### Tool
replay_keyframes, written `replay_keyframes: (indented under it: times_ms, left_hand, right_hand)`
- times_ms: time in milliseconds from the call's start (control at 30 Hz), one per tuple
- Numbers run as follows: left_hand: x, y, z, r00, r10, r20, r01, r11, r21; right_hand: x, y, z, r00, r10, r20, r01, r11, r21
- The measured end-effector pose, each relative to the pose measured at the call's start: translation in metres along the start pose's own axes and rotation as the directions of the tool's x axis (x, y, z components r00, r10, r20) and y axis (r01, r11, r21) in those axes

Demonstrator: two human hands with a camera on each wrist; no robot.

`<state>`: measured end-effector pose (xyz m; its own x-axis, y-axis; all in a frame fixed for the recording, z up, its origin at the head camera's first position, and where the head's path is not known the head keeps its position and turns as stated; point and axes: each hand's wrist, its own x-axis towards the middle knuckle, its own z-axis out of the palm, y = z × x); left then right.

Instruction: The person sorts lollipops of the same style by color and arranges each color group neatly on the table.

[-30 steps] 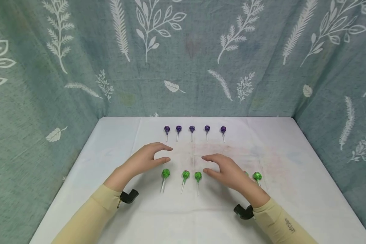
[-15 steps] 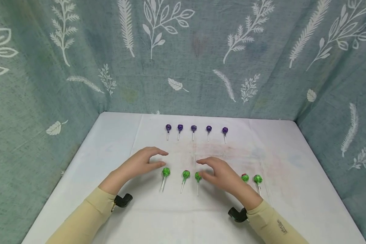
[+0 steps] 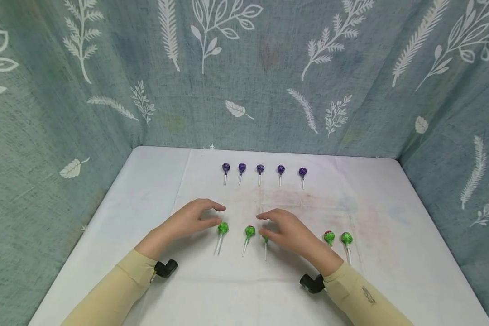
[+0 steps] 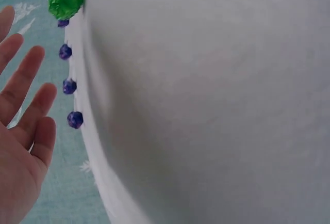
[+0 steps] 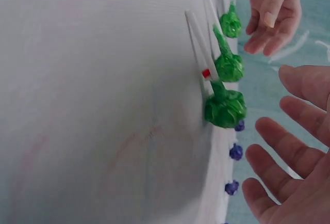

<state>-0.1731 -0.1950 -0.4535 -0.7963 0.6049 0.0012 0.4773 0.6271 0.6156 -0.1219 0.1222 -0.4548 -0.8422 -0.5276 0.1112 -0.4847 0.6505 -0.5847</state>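
Note:
My left hand (image 3: 183, 222) hovers with loosely bent fingers and nothing in it, its thumb tip beside the head of the leftmost green lollipop (image 3: 222, 227). My right hand (image 3: 291, 231), equally bare, is over the third green lollipop (image 5: 225, 109); in the head view its thumb hides most of that candy head. Between the hands lies another green lollipop (image 3: 250, 231), stick toward me. To the right of my right forearm are two more green lollipops, one with a red patch (image 3: 329, 237) and one farther right (image 3: 347, 238).
Several purple lollipops (image 3: 260, 168) form a row near the far edge of the white-covered table (image 3: 155, 176). Blue-green curtains (image 3: 244, 90) with white leaf prints enclose the back and both sides. A small black wrist camera (image 3: 165, 268) sits at each cuff.
The right hand has moved left and nearer, now covering part of the third green lollipop. The left hand has come slightly lower, closer to the leftmost one. The head view has shifted a little.

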Motion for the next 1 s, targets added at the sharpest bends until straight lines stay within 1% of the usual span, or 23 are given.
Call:
replay_keyframes:
  times_ms: [167, 267, 333, 433, 533, 700, 833, 1000]
  left_hand:
    - [0.002, -0.001, 0.004, 1.0, 0.004, 0.019, -0.004, 1.0, 0.012]
    - [0.003, -0.002, 0.005, 1.0, -0.003, 0.03, 0.002, 1.0, 0.022]
    - [0.004, -0.003, 0.006, 0.999, -0.006, 0.04, 0.004, 1.0, 0.03]
    - [0.006, -0.005, 0.008, 0.999, 0.0, 0.054, -0.002, 0.999, 0.043]
    - [0.007, -0.006, 0.011, 0.998, 0.032, 0.058, -0.035, 0.998, 0.056]
    - [0.007, -0.007, 0.013, 0.995, 0.073, 0.068, -0.079, 0.993, 0.091]
    - [0.007, -0.008, 0.013, 0.994, 0.078, 0.071, -0.086, 0.989, 0.12]
    - [0.006, -0.006, 0.013, 0.995, 0.069, 0.07, -0.077, 0.99, 0.121]
  right_hand:
    - [0.01, -0.002, 0.007, 0.997, 0.031, 0.068, -0.03, 0.999, -0.014]
    - [0.014, -0.004, 0.011, 0.995, 0.048, 0.088, -0.045, 0.998, -0.037]
    - [0.017, -0.005, 0.013, 0.995, 0.044, 0.093, -0.038, 0.997, -0.067]
    - [0.02, -0.008, 0.015, 0.995, 0.022, 0.092, -0.011, 0.994, -0.112]
    - [0.022, -0.01, 0.016, 0.996, -0.009, 0.084, 0.021, 0.989, -0.143]
    - [0.023, -0.011, 0.02, 0.997, -0.026, 0.07, 0.039, 0.983, -0.179]
    - [0.024, -0.011, 0.022, 0.998, -0.029, 0.056, 0.04, 0.978, -0.204]
    - [0.024, -0.013, 0.022, 0.999, -0.029, 0.041, 0.037, 0.977, -0.209]
